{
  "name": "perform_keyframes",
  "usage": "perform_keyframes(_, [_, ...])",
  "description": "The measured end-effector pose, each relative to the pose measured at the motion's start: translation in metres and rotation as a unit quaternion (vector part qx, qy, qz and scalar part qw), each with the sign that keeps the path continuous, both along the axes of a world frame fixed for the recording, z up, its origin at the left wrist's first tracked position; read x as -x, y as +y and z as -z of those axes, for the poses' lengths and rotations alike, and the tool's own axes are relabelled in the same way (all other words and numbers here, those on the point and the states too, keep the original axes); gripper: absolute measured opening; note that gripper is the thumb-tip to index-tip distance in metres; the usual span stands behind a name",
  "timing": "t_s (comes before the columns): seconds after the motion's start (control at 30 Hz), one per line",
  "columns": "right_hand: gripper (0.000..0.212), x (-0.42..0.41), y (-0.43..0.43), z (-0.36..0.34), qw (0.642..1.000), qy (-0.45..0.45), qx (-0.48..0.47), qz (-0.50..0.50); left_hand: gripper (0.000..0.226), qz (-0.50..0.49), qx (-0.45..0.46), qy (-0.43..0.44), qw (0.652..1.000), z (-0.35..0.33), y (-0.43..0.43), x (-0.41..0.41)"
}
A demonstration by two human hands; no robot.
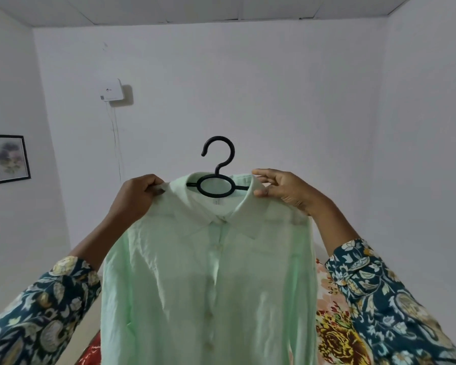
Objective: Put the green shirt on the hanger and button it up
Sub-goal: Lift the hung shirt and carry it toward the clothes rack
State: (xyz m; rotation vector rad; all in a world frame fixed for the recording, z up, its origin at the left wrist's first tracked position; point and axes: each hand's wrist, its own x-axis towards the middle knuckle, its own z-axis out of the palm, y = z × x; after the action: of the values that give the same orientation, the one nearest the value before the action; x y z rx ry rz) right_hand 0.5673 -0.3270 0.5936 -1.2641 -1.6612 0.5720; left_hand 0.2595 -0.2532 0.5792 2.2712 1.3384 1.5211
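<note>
Looking forward from the head, facing the white wall (274, 88). Sitting close to the green shirt (208, 272), lower centre.

There is one green shirt (208, 285), one black hanger (216, 184), one framed picture (8, 158), one white box (112, 90), and two hands: left hand (136, 198) and right hand (284, 191).

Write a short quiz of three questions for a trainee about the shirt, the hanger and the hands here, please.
1. True or false: the pale green button-front shirt is folded into a square.
2. The left hand and the right hand hold the shirt at: A the hem; B the shoulders; C the cuffs.
3. Fill in: the hook of the black plastic hanger stands above the shirt's ____.
Key: 1 false; 2 B; 3 collar.
</note>
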Motion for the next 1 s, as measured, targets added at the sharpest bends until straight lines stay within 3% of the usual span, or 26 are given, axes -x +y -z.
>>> perform_keyframes(0.13, [0.015, 0.016, 0.006, 0.002, 0.992, -0.001, -0.119, 0.052, 0.016, 0.012, 0.014, 0.002, 1.0, -0.001, 0.003, 0.004])
perform_keyframes(0.33, [0.041, 0.019, 0.011, 0.001, 0.984, -0.001, -0.173, 0.036, 0.017, 0.043, 0.036, -0.039, 0.998, -0.002, 0.005, 0.017])
perform_keyframes(0.43, [0.053, 0.021, 0.011, -0.002, 0.978, 0.112, -0.176, 0.016, 0.018, 0.062, 0.042, -0.056, 0.996, -0.005, 0.004, 0.024])
perform_keyframes(0.5, [0.051, 0.023, 0.011, -0.004, 0.978, 0.135, -0.158, 0.013, 0.02, 0.073, 0.047, -0.067, 0.994, -0.006, 0.003, 0.028])
perform_keyframes(0.63, [0.029, 0.021, 0.009, -0.01, 0.997, 0.023, -0.075, 0.02, 0.026, 0.069, 0.057, -0.101, 0.991, -0.003, 0.006, 0.032])
perform_keyframes(0.73, [0.038, 0.017, 0.012, -0.009, 0.996, -0.077, -0.026, 0.039, 0.024, 0.066, 0.08, -0.119, 0.987, 0.0, 0.01, 0.037])
perform_keyframes(0.87, [0.021, 0.019, 0.022, -0.002, 0.989, -0.06, -0.085, 0.109, 0.011, 0.058, 0.069, -0.111, 0.99, -0.003, 0.011, 0.035])
perform_keyframes(1.0, [0.02, 0.016, 0.029, 0.006, 0.981, -0.003, -0.1, 0.166, 0.007, 0.004, 0.053, -0.003, 0.999, -0.01, 0.012, 0.035])
